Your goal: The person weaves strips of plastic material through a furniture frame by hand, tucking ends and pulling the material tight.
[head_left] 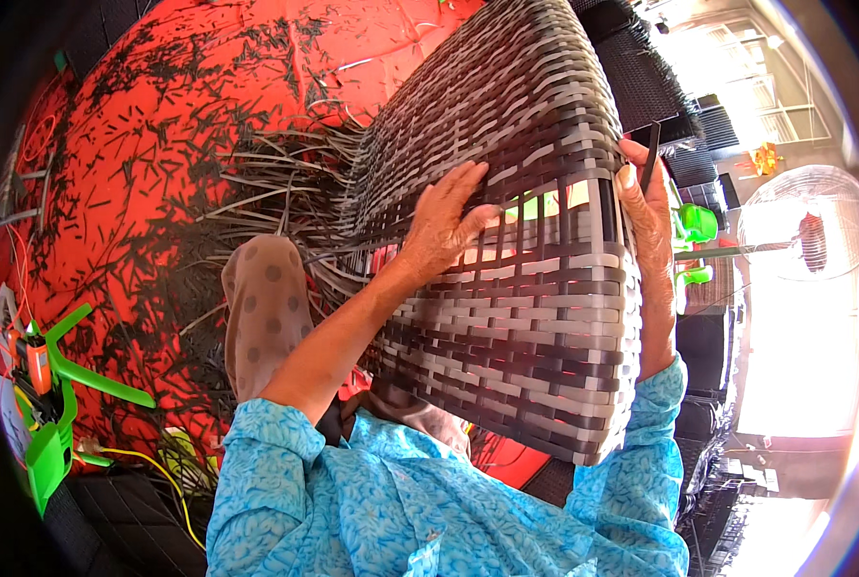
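A large woven panel (487, 115) of grey and dark brown flat strips stands tilted in front of me, over my knees. A gap (545, 204) crosses its weave, with only upright strips showing there. On the weave left of this gap lies my left hand (448, 216), fingers stretched out flat and thumb apart. My right hand (648, 207) is at the panel's right edge, closed with a dark flat strip (651, 154) between thumb and fingers. Part of that hand is hidden behind the edge. Long loose strip ends (285, 178) hang from the panel's left side.
Dark strip cuttings (150, 173) litter the red floor sheet (199, 62). A green chair-like frame (59, 413) stands at the lower left beside a yellow cord (165, 471). On the right are a standing fan (804, 236) and stacked dark woven pieces (641, 72).
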`<action>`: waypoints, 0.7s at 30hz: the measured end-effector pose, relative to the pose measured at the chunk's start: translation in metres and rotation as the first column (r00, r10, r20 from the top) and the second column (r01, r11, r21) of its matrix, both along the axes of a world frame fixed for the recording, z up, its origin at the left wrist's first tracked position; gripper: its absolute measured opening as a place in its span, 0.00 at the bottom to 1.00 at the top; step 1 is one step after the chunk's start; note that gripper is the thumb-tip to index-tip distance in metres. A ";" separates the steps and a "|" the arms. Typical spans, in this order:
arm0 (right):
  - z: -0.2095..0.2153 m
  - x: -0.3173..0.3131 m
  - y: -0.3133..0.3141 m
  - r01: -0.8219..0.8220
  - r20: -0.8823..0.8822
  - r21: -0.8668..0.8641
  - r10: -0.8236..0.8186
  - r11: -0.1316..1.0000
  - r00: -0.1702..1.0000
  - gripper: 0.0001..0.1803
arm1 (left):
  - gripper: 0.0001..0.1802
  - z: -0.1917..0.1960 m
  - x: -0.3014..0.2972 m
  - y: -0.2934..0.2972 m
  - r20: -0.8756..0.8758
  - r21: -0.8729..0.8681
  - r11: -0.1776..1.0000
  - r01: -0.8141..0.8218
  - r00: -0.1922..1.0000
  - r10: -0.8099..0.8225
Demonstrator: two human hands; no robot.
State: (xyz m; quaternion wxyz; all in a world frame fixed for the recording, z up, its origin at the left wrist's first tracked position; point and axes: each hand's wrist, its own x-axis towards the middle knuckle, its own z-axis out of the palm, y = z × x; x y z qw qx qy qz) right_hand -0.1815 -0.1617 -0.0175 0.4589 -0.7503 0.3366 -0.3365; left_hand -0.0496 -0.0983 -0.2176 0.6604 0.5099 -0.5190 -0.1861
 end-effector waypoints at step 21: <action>0.000 -0.001 -0.003 -0.062 0.124 0.147 0.044 0.987 0.991 0.23 | 0.24 0.066 0.016 0.014 -0.017 -0.127 0.992 -0.024 1.000 0.022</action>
